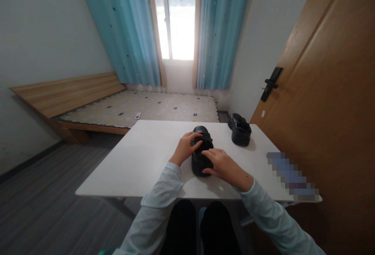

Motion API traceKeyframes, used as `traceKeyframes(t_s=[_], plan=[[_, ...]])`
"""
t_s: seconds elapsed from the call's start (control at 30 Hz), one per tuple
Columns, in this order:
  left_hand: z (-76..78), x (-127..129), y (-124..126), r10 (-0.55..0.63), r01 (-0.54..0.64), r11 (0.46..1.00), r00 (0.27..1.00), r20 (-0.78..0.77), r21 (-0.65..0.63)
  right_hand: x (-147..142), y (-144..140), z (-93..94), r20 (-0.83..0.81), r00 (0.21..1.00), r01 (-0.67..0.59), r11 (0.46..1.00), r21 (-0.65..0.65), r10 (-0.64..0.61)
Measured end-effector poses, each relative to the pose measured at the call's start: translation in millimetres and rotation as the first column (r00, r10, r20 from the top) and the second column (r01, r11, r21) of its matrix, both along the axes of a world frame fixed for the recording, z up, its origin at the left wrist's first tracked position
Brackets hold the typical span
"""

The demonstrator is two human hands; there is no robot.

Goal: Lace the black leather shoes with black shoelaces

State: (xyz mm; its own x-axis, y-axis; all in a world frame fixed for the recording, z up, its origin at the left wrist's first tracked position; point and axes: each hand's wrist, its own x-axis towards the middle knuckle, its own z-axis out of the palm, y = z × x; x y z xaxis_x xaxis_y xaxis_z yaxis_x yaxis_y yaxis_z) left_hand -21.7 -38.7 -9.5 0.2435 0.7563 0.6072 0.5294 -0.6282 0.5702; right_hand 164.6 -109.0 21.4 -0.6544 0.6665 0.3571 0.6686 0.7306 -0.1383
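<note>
Right now both hands are down on a black shoe (pixel 201 157) that sits near the middle of the white desk (pixel 140 161), toe pointing away toward the window (pixel 175 16). The left hand (pixel 185 148) rests against the shoe's left side, fingers (pixel 197 144) curled over the laces on top, likely to steady it there. The right hand (pixel 224 166) comes in from the other side, its fingers (pixel 211 154) stretched out flat over the rear of the upper, touching rather than clamped; neither hand looks closed in a full grip, more a light press from both sides so the shoe stays put. A second black shoe (pixel 240 129) stands apart at the far right corner of the desk, untouched, well clear of both hands. Pale sleeves (pixel 164 192) run back toward the camera, and dark trousers show under the desk edge. Beyond the desk lies a low bed (pixel 140 106) with a patterned mat, blue curtains (pixel 129 32) frame the bright window, and a wooden door (pixel 328 102) fills the right.
</note>
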Motion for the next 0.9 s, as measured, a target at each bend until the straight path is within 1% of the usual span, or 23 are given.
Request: traceKeyframes(t_s=[0.07, 0.1, 0.13, 0.2, 0.27, 0.33, 0.43, 0.57, 0.63, 0.77, 0.9], plan=[[0.1, 0, 0, 0.004, -0.004, 1.0, 1.0, 0.006, 0.007, 4, 7, 15.2, -0.054, 0.995, -0.094, 0.989, -0.117, 0.088], [0.3, 0, 0, 0.006, -0.006, 1.0, 1.0, 0.008, 0.01, 4, 10, 22.7, -0.081, 0.991, -0.121, 0.982, -0.148, 0.11], [0.5, 0, 0, 0.007, -0.007, 1.0, 1.0, 0.01, 0.011, 5, 14, 29.3, -0.099, 0.991, -0.102, 0.985, -0.139, 0.088], [0.8, 0, 0, 0.009, -0.009, 1.0, 1.0, 0.011, 0.012, 3, 22, 38.7, -0.103, 0.995, -0.006, 0.998, -0.055, 0.0], [1.0, 0, 0, 0.008, -0.008, 1.0, 1.0, 0.011, 0.01, -2, 30, 42.0, -0.064, 0.994, 0.095, 0.995, 0.023, -0.093], [1.2, 0, 0, 0.008, -0.008, 1.0, 1.0, 0.014, 0.008, -7, 38, 40.6, -0.006, 0.987, 0.162, 0.984, 0.077, -0.162], [1.4, 0, 0, 0.008, -0.008, 1.0, 1.0, 0.018, 0.012, -12, 47, 34.0, 0.053, 0.973, 0.218, 0.968, 0.121, -0.226], [1.5, 0, 1, 0.009, -0.009, 1.0, 1.0, 0.017, 0.018, -13, 52, 24.3, 0.045, 0.961, 0.262, 0.954, 0.144, -0.271], [1.4, 0, 2, 0.011, -0.011, 1.0, 1.0, 0.014, 0.021, -12, 53, 20.1, 0.038, 0.962, 0.26, 0.951, 0.166, -0.269], [0.9, 0, 2, 0.008, -0.008, 1.0, 1.0, 0.014, -0.001, -9, 57, 10.6, 0.032, 0.975, 0.204, 0.948, 0.245, -0.219], [0.0, 1, 3, 0.002, -0.002, 1.0, 1.0, 0.03, -0.021, -6, 62, -1.3, -0.053, 0.983, 0.184, 0.938, 0.293, -0.176]])
